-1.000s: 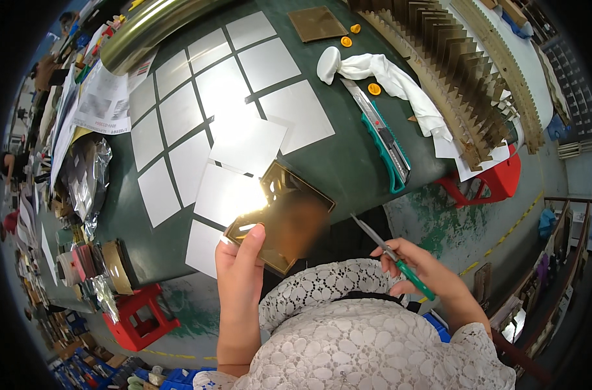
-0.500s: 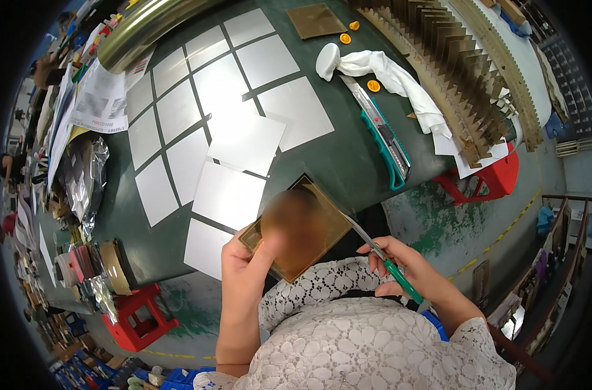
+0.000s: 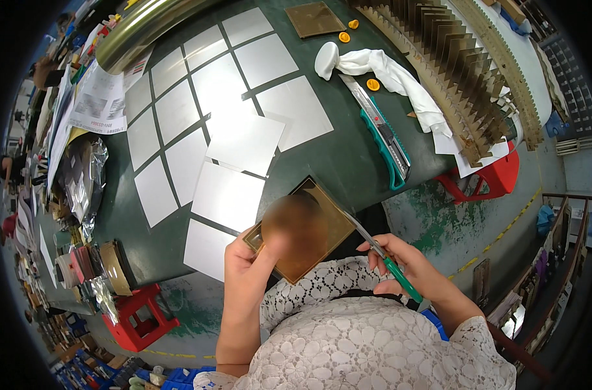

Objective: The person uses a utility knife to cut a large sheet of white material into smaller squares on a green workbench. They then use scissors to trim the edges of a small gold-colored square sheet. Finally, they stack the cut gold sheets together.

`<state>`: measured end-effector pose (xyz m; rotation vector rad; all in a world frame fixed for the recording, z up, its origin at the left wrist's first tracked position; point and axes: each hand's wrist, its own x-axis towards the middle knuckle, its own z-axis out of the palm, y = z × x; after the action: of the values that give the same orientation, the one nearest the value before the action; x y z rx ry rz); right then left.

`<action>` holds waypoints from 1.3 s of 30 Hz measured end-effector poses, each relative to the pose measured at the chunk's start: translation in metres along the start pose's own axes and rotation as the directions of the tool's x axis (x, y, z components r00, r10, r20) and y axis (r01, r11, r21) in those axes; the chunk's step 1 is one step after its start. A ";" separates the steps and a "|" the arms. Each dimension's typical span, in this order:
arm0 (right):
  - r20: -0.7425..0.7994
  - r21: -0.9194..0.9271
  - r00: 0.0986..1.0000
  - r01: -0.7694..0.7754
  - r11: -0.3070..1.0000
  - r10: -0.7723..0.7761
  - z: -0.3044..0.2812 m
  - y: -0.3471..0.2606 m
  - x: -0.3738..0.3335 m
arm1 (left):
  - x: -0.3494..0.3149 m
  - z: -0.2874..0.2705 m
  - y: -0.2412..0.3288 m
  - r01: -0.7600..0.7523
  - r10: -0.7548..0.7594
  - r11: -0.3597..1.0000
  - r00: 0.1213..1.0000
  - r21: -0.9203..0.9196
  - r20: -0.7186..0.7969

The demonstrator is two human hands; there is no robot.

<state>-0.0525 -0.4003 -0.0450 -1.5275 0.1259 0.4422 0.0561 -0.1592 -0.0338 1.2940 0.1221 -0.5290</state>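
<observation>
My left hand (image 3: 252, 263) grips a thin, brownish see-through square plate (image 3: 317, 250) by its left corner, thumb on top. The plate is tilted above my lap at the table's front edge; its middle is blurred. My right hand (image 3: 410, 263) is closed around a slim tool (image 3: 402, 281) with a green handle and a narrow metal blade. Its tip meets the plate's right edge, or lies just beside it. Beyond my hands, a teal-handled utility knife (image 3: 382, 135) rests on the green table (image 3: 315, 156).
Several pale square sheets (image 3: 228, 195) lie in rows at left. A white cloth (image 3: 397, 81), orange caps (image 3: 373, 84) and another brown plate (image 3: 314, 21) lie at the back. A slotted rack (image 3: 449, 71) of upright plates stands right. Red stools (image 3: 140, 317) stand by the table.
My left hand and the plate have shifted very slightly to the right. The right hand and its green-handled tool have barely moved.
</observation>
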 end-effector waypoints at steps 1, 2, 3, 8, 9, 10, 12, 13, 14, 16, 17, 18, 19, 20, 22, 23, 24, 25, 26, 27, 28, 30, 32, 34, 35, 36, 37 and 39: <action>-0.002 -0.008 1.000 -0.002 1.000 0.002 0.000 -0.001 0.000 | 0.000 0.000 0.000 0.001 -0.001 1.000 1.000 0.001 0.006; -0.004 -0.017 1.000 -0.004 1.000 0.004 0.000 -0.002 0.000 | 0.000 -0.001 -0.001 0.001 -0.001 1.000 1.000 0.001 0.011; -0.006 -0.025 1.000 -0.006 1.000 0.006 0.000 -0.002 -0.001 | 0.000 -0.001 -0.001 0.002 -0.002 1.000 1.000 0.002 0.017; -0.022 -0.046 1.000 -0.022 0.999 0.021 -0.001 -0.002 -0.001 | 0.000 -0.002 -0.003 0.017 -0.017 1.000 1.000 0.005 0.023; -0.027 -0.048 0.999 -0.031 0.998 0.030 -0.002 -0.002 -0.002 | 0.001 -0.002 -0.004 0.017 -0.017 1.000 0.999 0.005 0.029; -0.034 -0.042 0.999 -0.039 0.998 0.037 -0.002 -0.002 -0.002 | 0.001 -0.002 -0.004 0.017 -0.018 1.000 0.999 0.007 0.038; -0.046 -0.030 0.998 -0.054 0.998 0.052 -0.002 -0.001 -0.003 | 0.002 -0.004 -0.004 0.019 -0.020 1.000 0.998 0.012 0.055; -0.047 -0.031 0.997 -0.057 0.998 0.055 -0.002 -0.001 -0.003 | 0.003 -0.005 -0.005 0.028 -0.029 1.000 0.997 0.014 0.068; -0.048 -0.033 0.997 -0.060 0.998 0.058 -0.003 -0.001 -0.003 | 0.004 -0.007 -0.005 0.037 -0.038 0.999 0.996 0.016 0.080; -0.049 -0.033 0.997 -0.065 0.997 0.064 -0.004 -0.002 -0.002 | 0.005 -0.006 -0.004 0.055 -0.056 0.998 0.993 0.013 0.106; -0.050 -0.033 0.997 -0.068 0.997 0.066 -0.003 -0.002 -0.001 | 0.005 -0.005 -0.003 0.065 -0.065 0.998 0.991 0.009 0.121; -0.052 -0.032 0.996 -0.070 0.997 0.068 -0.003 -0.003 -0.001 | 0.006 -0.003 -0.002 0.074 -0.074 0.997 0.988 0.006 0.136; -0.051 -0.012 0.996 -0.076 0.997 0.075 -0.004 -0.002 0.000 | 0.006 -0.004 -0.004 0.077 -0.078 0.997 0.986 0.014 0.148; -0.051 0.007 0.995 -0.082 0.997 0.083 -0.004 -0.001 0.000 | 0.007 -0.006 -0.007 0.080 -0.083 0.997 0.984 0.021 0.160; -0.054 0.045 0.994 -0.090 0.995 0.093 -0.004 -0.001 0.002 | 0.008 -0.006 -0.010 0.094 -0.096 0.995 0.980 0.022 0.175; -0.058 0.063 0.994 -0.091 0.994 0.095 -0.003 -0.002 0.004 | 0.009 -0.005 -0.010 0.104 -0.105 0.994 0.978 0.016 0.180; -0.062 0.081 0.993 -0.093 0.992 0.098 -0.002 -0.003 0.006 | 0.010 -0.004 -0.011 0.114 -0.114 0.993 0.976 0.009 0.184; -0.067 0.092 0.992 -0.104 0.990 0.110 -0.001 -0.005 0.008 | 0.010 -0.003 -0.011 0.120 -0.119 0.993 0.974 0.007 0.191; -0.071 0.103 0.990 -0.114 0.988 0.122 0.000 -0.007 0.009 | 0.010 -0.002 -0.011 0.125 -0.124 0.992 0.972 0.004 0.199; -0.076 0.116 0.988 -0.124 0.986 0.133 0.000 -0.008 0.010 | 0.011 0.000 -0.011 0.131 -0.129 0.991 0.970 0.003 0.207; -0.086 0.114 0.989 -0.110 0.987 0.121 -0.001 -0.005 0.012 | 0.011 0.001 -0.010 0.139 -0.138 0.990 0.966 0.011 0.218; -0.107 0.110 0.990 -0.084 0.990 0.096 -0.001 0.002 0.015 | 0.012 0.002 -0.009 0.155 -0.156 0.988 0.958 0.025 0.240; -0.143 0.145 0.987 -0.055 0.988 0.076 0.002 0.001 0.020 | 0.012 -0.002 -0.014 0.179 -0.204 0.978 0.933 0.110 0.297; -0.122 0.176 0.981 -0.127 0.976 0.149 0.000 -0.006 0.024 | 0.011 -0.002 -0.015 0.210 -0.240 0.968 0.931 0.135 0.274; -0.081 0.188 0.970 -0.212 0.959 0.231 -0.003 -0.016 0.025 | 0.008 0.002 -0.011 0.231 -0.252 0.966 0.941 0.119 0.224; -0.043 0.197 0.949 -0.297 0.934 0.311 -0.006 -0.022 0.024 | 0.006 0.005 -0.008 0.251 -0.266 0.963 0.947 0.100 0.178; -0.039 0.219 0.954 -0.282 0.934 0.297 -0.007 -0.022 0.023 | 0.005 0.001 -0.004 0.222 -0.239 0.969 0.950 0.105 0.202; -0.028 0.262 0.964 -0.250 0.932 0.266 -0.011 -0.021 0.019 | 0.001 -0.009 0.006 0.160 -0.183 0.981 0.952 0.111 0.245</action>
<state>-0.0257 -0.4070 -0.0328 -1.2733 0.4226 0.5635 0.0614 -0.1497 -0.0318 1.2980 -0.0037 -0.8544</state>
